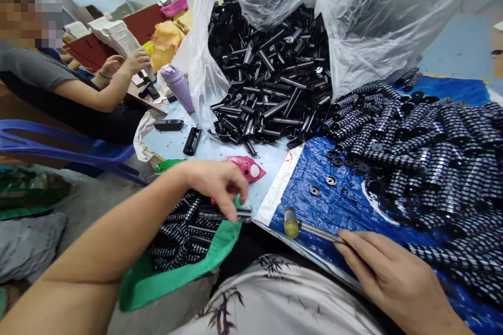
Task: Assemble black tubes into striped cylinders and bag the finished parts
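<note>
My left hand (pixel 218 184) pinches a black tube (pixel 226 213) over the open green bag (pixel 176 277), which holds several finished black tubes with white dots. My right hand (pixel 387 272) lies on the blue tarp (pixel 334 204) with its fingers closed round the thin metal handle of a small hammer (pixel 293 224), whose yellowish head rests on the tarp. A large clear plastic bag (pixel 353 21) ahead spills a heap of plain black tubes (pixel 275 89). To the right a pile of dotted black tubes (pixel 432 146) covers the tarp.
A few small black washers (pixel 330 180) lie loose on the tarp. A pink packet (pixel 245 166), a lilac bottle (pixel 177 86) and black cases (pixel 168 125) sit on the pale surface. Another person (pixel 58 84) works at the far left beside a blue plastic chair (pixel 58 146).
</note>
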The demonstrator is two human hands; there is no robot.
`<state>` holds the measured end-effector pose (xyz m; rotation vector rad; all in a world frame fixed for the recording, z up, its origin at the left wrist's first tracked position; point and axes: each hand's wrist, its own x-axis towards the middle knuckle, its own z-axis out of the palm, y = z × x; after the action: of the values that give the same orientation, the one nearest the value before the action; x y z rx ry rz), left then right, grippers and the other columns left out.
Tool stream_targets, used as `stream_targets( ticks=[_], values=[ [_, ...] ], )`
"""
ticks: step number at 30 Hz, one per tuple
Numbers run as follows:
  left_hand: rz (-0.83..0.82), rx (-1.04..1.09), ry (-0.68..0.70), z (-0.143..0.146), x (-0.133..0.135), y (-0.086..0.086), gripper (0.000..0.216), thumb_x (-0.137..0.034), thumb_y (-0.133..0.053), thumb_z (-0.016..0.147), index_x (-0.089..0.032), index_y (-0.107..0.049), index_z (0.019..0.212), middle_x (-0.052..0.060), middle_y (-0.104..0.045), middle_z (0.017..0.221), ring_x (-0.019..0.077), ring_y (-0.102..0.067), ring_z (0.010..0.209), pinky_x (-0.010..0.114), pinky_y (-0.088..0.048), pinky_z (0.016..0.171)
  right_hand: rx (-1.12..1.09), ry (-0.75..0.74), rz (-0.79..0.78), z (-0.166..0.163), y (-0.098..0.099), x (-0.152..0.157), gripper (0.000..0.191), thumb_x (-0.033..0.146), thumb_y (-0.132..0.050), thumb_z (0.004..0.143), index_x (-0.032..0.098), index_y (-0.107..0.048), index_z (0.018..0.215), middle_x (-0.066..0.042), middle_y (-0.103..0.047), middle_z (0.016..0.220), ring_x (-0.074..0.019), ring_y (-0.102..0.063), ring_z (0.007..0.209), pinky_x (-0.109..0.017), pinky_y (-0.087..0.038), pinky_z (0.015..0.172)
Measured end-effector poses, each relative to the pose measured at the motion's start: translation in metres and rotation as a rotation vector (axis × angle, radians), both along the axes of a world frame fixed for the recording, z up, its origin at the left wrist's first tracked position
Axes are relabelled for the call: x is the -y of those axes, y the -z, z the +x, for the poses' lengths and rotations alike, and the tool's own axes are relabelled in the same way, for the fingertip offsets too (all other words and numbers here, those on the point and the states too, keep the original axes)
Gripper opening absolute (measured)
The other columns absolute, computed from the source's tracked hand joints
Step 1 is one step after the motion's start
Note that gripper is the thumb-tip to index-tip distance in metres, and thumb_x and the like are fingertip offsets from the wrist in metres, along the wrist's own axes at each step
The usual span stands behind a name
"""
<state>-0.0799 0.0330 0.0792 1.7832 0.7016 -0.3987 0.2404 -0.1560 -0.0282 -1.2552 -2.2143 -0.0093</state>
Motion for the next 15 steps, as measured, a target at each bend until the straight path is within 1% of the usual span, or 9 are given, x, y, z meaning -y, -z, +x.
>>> stream_targets(
  ticks=[1, 2, 4, 6, 7, 8, 11, 13, 15],
  values=[
    [0.025, -0.005, -0.072, -0.013, -0.005, -0.007, 0.022, -0.038, -0.084, 0.066, -0.023, -0.076, 0.080, -0.001, -0.062, 0.059, 0.0147, -0.053, 0.053, 0.027, -0.037, 0.053, 0.024, 0.049, 0.014, 0.001, 0.003, 0.000, 0.017, 0.026, -0.060, 0.098, 0.014, -0.066, 0.108, -0.007, -0.070, 0.093, -0.0170, -0.064, 0.080, -0.031, -0.048, 0.080],
    [0.133, -0.018, -0.140, -0.021, -0.011, -0.010, 0.019, -0.038, -0.081, 0.070, -0.023, -0.077, 0.081, -0.001, -0.064, 0.061, 0.0150, -0.056, 0.055, 0.027, -0.039, 0.055, 0.045, 0.088, 0.020, 0.001, 0.007, -0.001, 0.017, 0.028, -0.060, 0.098, 0.015, -0.067, 0.105, -0.007, -0.069, 0.092, -0.0176, -0.063, 0.079, -0.032, -0.048, 0.079],
    [0.537, -0.087, -0.227, -0.025, -0.023, -0.005, 0.013, -0.031, -0.073, 0.078, -0.022, -0.076, 0.086, 0.002, -0.068, 0.072, 0.0157, -0.060, 0.064, 0.027, -0.042, 0.062, 0.073, 0.129, 0.006, -0.002, 0.010, -0.004, 0.019, 0.033, -0.059, 0.098, 0.016, -0.067, 0.101, -0.007, -0.069, 0.091, -0.0191, -0.063, 0.080, -0.033, -0.048, 0.078],
    [0.952, -0.221, -0.160, -0.016, -0.037, 0.010, 0.016, -0.020, -0.064, 0.083, -0.021, -0.074, 0.095, 0.004, -0.070, 0.084, 0.0170, -0.063, 0.075, 0.027, -0.041, 0.067, 0.079, 0.131, -0.014, -0.006, 0.010, -0.008, 0.022, 0.036, -0.059, 0.098, 0.016, -0.067, 0.101, -0.008, -0.068, 0.093, -0.0206, -0.063, 0.084, -0.034, -0.049, 0.080],
    [1.085, -0.292, -0.087, -0.008, -0.044, 0.019, 0.021, -0.015, -0.062, 0.083, -0.021, -0.073, 0.100, 0.005, -0.070, 0.089, 0.0178, -0.063, 0.079, 0.027, -0.040, 0.068, 0.081, 0.127, -0.027, -0.007, 0.008, -0.011, 0.023, 0.037, -0.059, 0.098, 0.016, -0.067, 0.102, -0.008, -0.068, 0.094, -0.0210, -0.064, 0.085, -0.034, -0.049, 0.081],
    [1.160, -0.351, -0.006, -0.001, -0.052, 0.028, 0.024, -0.013, -0.060, 0.083, -0.021, -0.072, 0.102, 0.006, -0.069, 0.091, 0.0186, -0.064, 0.082, 0.027, -0.039, 0.067, 0.085, 0.123, -0.038, -0.006, 0.005, -0.015, 0.023, 0.037, -0.059, 0.098, 0.016, -0.066, 0.104, -0.008, -0.069, 0.095, -0.0211, -0.064, 0.087, -0.034, -0.050, 0.082],
    [1.210, -0.430, 0.180, 0.016, -0.069, 0.043, 0.020, -0.013, -0.056, 0.087, -0.022, -0.072, 0.093, 0.005, -0.067, 0.085, 0.0187, -0.064, 0.080, 0.027, -0.035, 0.062, 0.111, 0.184, -0.018, 0.010, -0.005, -0.033, 0.021, 0.034, -0.060, 0.098, 0.017, -0.065, 0.110, -0.007, -0.070, 0.096, -0.0207, -0.065, 0.088, -0.033, -0.050, 0.084],
    [1.232, -0.426, 0.247, 0.018, -0.074, 0.045, 0.020, -0.013, -0.053, 0.089, -0.020, -0.071, 0.084, 0.006, -0.065, 0.081, 0.0185, -0.063, 0.076, 0.028, -0.034, 0.060, 0.153, 0.317, 0.050, 0.029, -0.012, -0.051, 0.020, 0.032, -0.059, 0.097, 0.018, -0.064, 0.111, -0.008, -0.071, 0.099, -0.0220, -0.065, 0.091, -0.034, -0.050, 0.085],
    [1.282, -0.375, 0.263, 0.015, -0.075, 0.043, 0.021, -0.014, -0.052, 0.091, -0.019, -0.069, 0.080, 0.006, -0.065, 0.080, 0.0186, -0.062, 0.074, 0.029, -0.034, 0.059, 0.229, 0.484, 0.103, 0.051, -0.018, -0.072, 0.021, 0.031, -0.058, 0.097, 0.017, -0.064, 0.112, -0.012, -0.070, 0.110, -0.0254, -0.064, 0.097, -0.037, -0.049, 0.086]
  ],
)
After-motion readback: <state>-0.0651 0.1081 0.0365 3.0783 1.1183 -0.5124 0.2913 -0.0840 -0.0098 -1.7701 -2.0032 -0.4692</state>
